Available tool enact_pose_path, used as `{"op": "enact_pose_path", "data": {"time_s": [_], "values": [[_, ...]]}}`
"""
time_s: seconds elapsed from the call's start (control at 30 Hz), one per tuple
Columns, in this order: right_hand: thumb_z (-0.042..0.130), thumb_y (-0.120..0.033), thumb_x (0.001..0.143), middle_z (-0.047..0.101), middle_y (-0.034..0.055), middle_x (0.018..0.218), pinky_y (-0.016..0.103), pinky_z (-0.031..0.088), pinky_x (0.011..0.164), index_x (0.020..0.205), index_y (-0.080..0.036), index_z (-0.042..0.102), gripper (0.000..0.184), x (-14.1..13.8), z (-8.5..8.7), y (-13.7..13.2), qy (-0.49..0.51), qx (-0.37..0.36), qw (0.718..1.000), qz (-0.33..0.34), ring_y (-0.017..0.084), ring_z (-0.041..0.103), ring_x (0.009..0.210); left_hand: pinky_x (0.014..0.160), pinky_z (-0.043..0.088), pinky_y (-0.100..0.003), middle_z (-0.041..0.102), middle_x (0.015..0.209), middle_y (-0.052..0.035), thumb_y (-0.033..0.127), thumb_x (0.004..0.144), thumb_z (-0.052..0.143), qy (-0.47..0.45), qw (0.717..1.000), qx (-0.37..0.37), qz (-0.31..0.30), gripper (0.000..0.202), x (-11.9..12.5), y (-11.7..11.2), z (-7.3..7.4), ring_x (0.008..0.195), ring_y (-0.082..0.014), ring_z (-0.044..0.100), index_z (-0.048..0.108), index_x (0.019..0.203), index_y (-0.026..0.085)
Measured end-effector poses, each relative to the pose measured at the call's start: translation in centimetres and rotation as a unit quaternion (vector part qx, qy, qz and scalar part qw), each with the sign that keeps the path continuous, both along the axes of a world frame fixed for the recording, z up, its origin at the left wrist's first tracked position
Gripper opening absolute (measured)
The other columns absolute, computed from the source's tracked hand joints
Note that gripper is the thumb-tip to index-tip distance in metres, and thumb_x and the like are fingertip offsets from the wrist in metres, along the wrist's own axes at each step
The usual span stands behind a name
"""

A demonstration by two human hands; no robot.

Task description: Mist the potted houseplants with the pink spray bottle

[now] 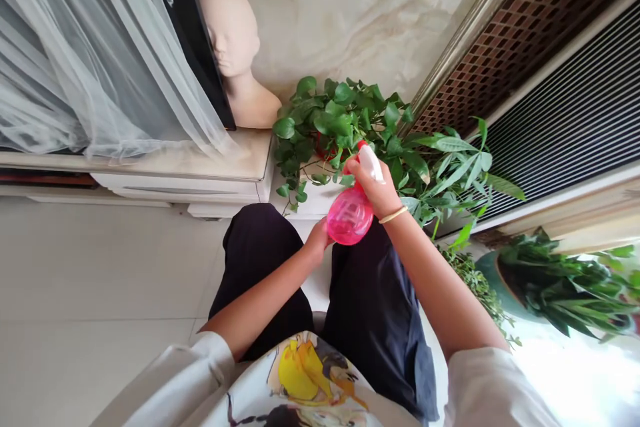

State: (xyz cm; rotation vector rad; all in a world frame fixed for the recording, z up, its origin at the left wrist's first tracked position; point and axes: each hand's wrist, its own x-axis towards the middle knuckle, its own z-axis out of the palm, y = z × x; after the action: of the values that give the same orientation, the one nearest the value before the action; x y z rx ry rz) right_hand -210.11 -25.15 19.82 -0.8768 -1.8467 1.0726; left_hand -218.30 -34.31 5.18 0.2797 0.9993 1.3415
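Observation:
A round pink spray bottle [350,217] with a white and red spray head is held between my two hands, above my knees. My right hand [377,190] wraps around its neck and spray head, a pale band on the wrist. At the bottle's lower left side, my left hand [319,237] supports it, with most of its fingers hidden behind the bottle. Just beyond the spray head grows a leafy green potted plant [340,113], its red pot partly covered by leaves. I cannot tell whether any spray is coming out.
A mannequin head [233,47] stands on a white cabinet [235,170] at the left, beside a black screen draped with a sheer white cloth [100,60]. More plants [460,167] and a large green pot [500,287] line the right, near a slatted panel [565,93].

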Motion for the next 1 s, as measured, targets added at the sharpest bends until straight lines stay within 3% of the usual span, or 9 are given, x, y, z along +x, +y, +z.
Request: {"op": "enact_pose_path", "data": {"time_s": [0.1,0.2,0.37,0.5,0.6,0.8,0.9,1.0], "values": [[0.065,-0.057,0.082,0.062,0.0003,0.066,0.032,0.05,0.063,0.075,-0.022,0.058,0.037,-1.3,0.6,1.7,-0.002,-0.04,0.999,-0.013,0.015,0.055,0.061,0.085,0.058,-0.036,0.075,0.098,-0.0119,0.035,0.1,0.044,-0.1,0.993,-0.051,0.035,0.036,-1.5,-0.3,3.2,0.09,-0.0219,0.072,0.065,0.12,0.014],[0.065,-0.055,0.084,0.06,-0.0009,0.063,0.032,0.052,0.059,0.085,-0.023,0.061,0.033,-2.9,0.6,4.2,0.02,-0.075,0.997,0.003,0.015,0.057,0.058,0.09,0.058,-0.043,0.074,0.11,-0.0148,0.044,0.097,0.052,-0.143,0.989,-0.015,0.024,0.045,-2.1,-1.0,6.0,0.099,-0.0271,0.072,0.059,0.131,0.014],[0.066,-0.059,0.085,0.063,0.0001,0.073,0.033,0.057,0.064,0.108,-0.023,0.063,0.043,-5.6,0.1,8.5,0.03,-0.066,0.994,0.083,0.017,0.064,0.068,0.094,0.057,-0.047,0.074,0.112,-0.0148,0.043,0.095,0.058,-0.146,0.988,0.027,0.048,0.045,-2.5,0.6,7.7,0.099,-0.0277,0.072,0.061,0.129,0.014],[0.062,-0.061,0.086,0.061,0.0014,0.066,0.034,0.055,0.059,0.102,-0.021,0.065,0.043,-5.9,-0.2,11.0,-0.005,-0.079,0.993,0.091,0.018,0.062,0.061,0.093,0.057,-0.047,0.074,0.114,-0.0148,0.046,0.093,0.06,-0.132,0.99,0.022,0.044,0.045,-3.0,3.7,7.5,0.101,-0.0283,0.072,0.064,0.125,0.014],[0.062,-0.06,0.086,0.061,0.0012,0.065,0.033,0.054,0.058,0.1,-0.021,0.065,0.042,-5.4,0.2,11.8,-0.006,-0.085,0.993,0.083,0.017,0.062,0.061,0.094,0.056,-0.045,0.073,0.117,-0.0117,0.048,0.092,0.066,-0.108,0.993,0.041,0.032,0.044,-3.7,5.1,6.5,0.103,-0.0265,0.072,0.062,0.125,0.018],[0.066,-0.062,0.084,0.066,0.001,0.072,0.032,0.053,0.062,0.11,-0.021,0.064,0.048,-4.8,1.5,11.4,-0.042,-0.08,0.987,0.134,0.017,0.064,0.067,0.086,0.057,-0.04,0.075,0.098,-0.0083,0.06,0.072,0.084,-0.032,0.986,0.116,-0.119,0.063,-6.1,5.4,2.5,0.087,-0.0237,0.075,0.058,0.114,0.02],[0.063,-0.064,0.086,0.063,0.0009,0.067,0.032,0.05,0.06,0.106,-0.021,0.065,0.048,-5.1,1.7,11.1,-0.063,-0.058,0.989,0.121,0.018,0.061,0.064,0.088,0.056,-0.041,0.074,0.099,-0.0083,0.062,0.072,0.083,-0.019,0.987,0.127,-0.096,0.068,-6.8,5.7,1.8,0.088,-0.0235,0.075,0.058,0.119,0.021],[0.057,-0.067,0.09,0.064,0.0022,0.071,0.033,0.051,0.063,0.106,-0.022,0.065,0.048,-5.5,2.0,11.3,-0.054,-0.023,0.994,0.092,0.019,0.062,0.069,0.094,0.054,-0.042,0.075,0.102,-0.0085,0.056,0.075,0.083,-0.034,0.987,0.146,-0.053,0.066,-6.9,5.7,2.1,0.094,-0.0235,0.074,0.059,0.126,0.023]]}}
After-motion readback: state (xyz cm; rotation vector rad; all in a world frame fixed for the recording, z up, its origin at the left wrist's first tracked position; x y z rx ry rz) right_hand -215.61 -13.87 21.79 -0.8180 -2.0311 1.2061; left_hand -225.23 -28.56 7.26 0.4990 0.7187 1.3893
